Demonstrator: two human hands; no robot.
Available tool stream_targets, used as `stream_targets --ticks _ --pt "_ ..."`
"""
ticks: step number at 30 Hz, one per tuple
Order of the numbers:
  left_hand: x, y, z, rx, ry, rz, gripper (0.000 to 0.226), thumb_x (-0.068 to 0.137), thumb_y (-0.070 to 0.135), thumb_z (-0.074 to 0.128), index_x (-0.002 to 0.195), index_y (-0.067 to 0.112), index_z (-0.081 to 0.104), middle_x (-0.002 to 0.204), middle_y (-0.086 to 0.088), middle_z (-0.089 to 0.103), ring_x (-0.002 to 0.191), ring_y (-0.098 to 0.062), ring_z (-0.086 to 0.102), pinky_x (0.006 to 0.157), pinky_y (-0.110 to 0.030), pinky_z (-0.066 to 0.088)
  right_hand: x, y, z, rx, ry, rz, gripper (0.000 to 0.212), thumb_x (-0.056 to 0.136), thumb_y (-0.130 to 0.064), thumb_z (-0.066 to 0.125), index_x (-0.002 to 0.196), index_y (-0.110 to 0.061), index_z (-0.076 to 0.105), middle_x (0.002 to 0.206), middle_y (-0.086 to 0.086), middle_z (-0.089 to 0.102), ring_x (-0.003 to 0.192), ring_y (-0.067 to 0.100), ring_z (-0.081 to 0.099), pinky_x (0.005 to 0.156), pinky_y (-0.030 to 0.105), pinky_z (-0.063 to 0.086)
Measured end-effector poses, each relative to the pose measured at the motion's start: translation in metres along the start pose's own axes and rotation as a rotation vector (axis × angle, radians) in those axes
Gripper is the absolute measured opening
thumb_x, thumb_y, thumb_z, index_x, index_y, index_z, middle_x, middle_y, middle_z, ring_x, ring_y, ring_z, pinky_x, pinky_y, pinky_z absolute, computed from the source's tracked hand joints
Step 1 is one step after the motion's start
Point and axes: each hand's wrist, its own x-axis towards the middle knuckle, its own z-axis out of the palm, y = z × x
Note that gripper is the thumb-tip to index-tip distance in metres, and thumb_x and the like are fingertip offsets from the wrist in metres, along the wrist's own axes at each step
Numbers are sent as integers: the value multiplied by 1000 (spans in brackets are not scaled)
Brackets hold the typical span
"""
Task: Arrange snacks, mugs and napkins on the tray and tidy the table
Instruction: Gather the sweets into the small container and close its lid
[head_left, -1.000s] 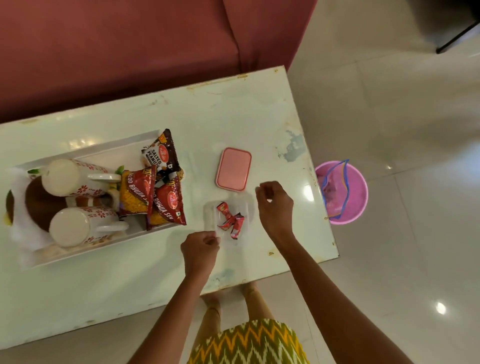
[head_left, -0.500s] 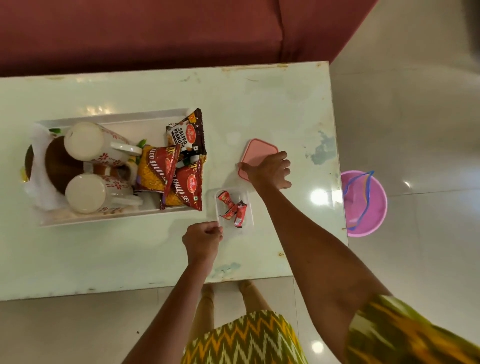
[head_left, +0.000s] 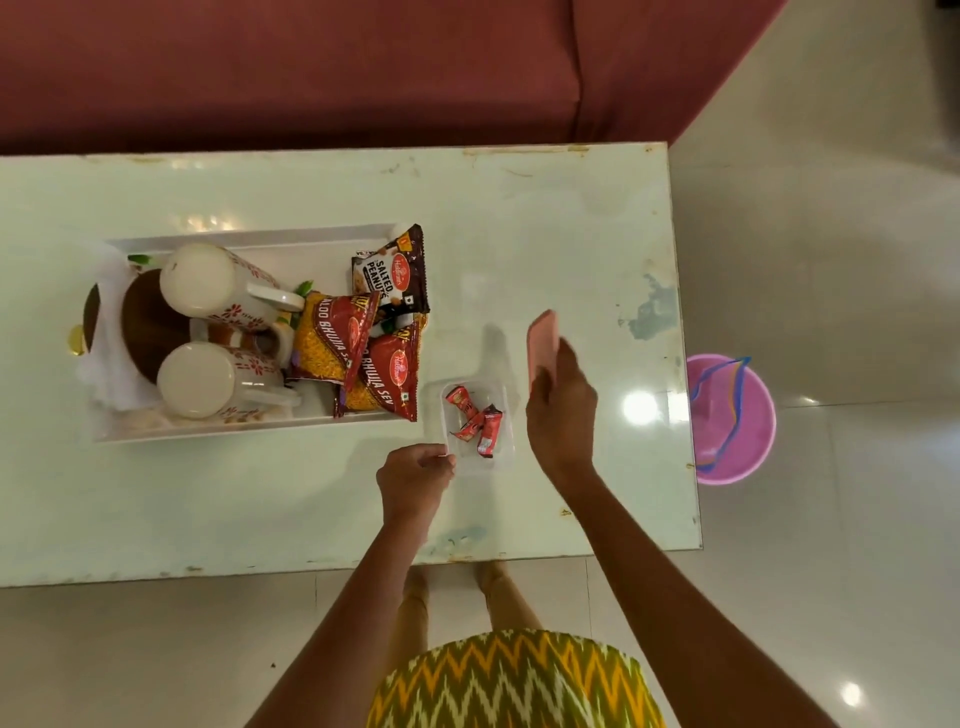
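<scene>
Beside the white tray (head_left: 249, 239), just off its right end, a small clear container (head_left: 501, 447) sits on the pale table (head_left: 519, 208) with a few red candy wrappers (head_left: 475, 418) inside it. The left hand (head_left: 415, 475) is curled at the container's near-left corner, its fingertips pinching the rim. The right hand (head_left: 563, 410) is raised to the right of the container and grips a pink lid (head_left: 543, 345), tilted on edge, clear of the tabletop. On the tray, two white floral mugs (head_left: 208, 332) lie on their sides at the left over a white napkin (head_left: 109, 384), and three snack packets (head_left: 374, 332) are stacked at the tray's right end, touching the mugs' handles. To the right of the table, a pink bucket (head_left: 732, 418) stands on the floor.
</scene>
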Motion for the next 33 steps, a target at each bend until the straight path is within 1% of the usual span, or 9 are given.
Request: stream_targets --ticks 3,6,9,14,21,25,28,31,33 --pt "-1 -1 -3 12 -14 -1 29 77 13 69 105 7 66 104 -16 71 92 -28 67 90 -42 54 -45 7 -3 61 -111 -149 54 90 4 43 140 -13 31 108 23 65 72 19 65 69 6 45" --pt "-3 -4 -3 78 -20 76 36 79 14 69 115 14 61 108 -12 70 93 -22 65 92 -37 52 -73 13 6 48 -215 -122 60 91 5 42 143 -16 21 122 21 59 96 30 64 83 27 53" --pt "-4 -5 -2 112 -31 110 40 81 12 66 120 16 58 112 -12 69 97 -22 65 94 -35 51 -83 14 24 -19 -270 -94 65 90 8 44 145 -11 15 147 15 35 130 32 43 101 47 44" --pt "-7 -6 -2 141 -28 150 40 83 12 64 122 15 57 116 -12 67 98 -24 66 92 -35 50 -78 8 48 -155 -289 -84 66 92 -3 47 145 -6 7 156 13 9 144 27 2 117 48 14" --pt "-1 -9 -5 159 -26 177 31 91 15 52 120 17 60 123 -9 64 90 -15 59 83 -26 49 -77 5 56 -319 -381 -181 57 100 -22 27 145 -4 -3 156 16 -3 144 30 -7 113 34 -4" --pt "3 -9 -5 138 -52 136 29 91 17 52 119 18 61 117 -7 67 78 -10 58 76 -23 50 -82 6 50 -351 -421 -226 58 99 -15 35 144 -2 2 156 18 2 144 32 -3 115 41 13" --pt "2 -8 -6 24 -73 44 29 88 17 55 116 17 61 113 -8 68 81 -17 65 71 -24 53 -82 10 36 -247 -298 -235 57 94 -5 44 143 -2 15 154 18 15 143 33 10 108 43 30" --pt "-1 -10 -7 -22 -101 10 28 87 17 54 113 10 62 113 -12 67 88 -22 66 77 -28 55 -77 22 24 -76 -134 -26 44 95 -8 44 138 -4 35 147 17 35 136 30 33 106 37 35" --pt "-4 -11 -7 -24 -114 13 30 85 24 60 108 7 65 106 -14 70 89 -23 67 88 -37 54 -73 30 17 65 -112 196 40 92 -10 53 131 -3 46 135 15 51 120 24 51 101 24 39"
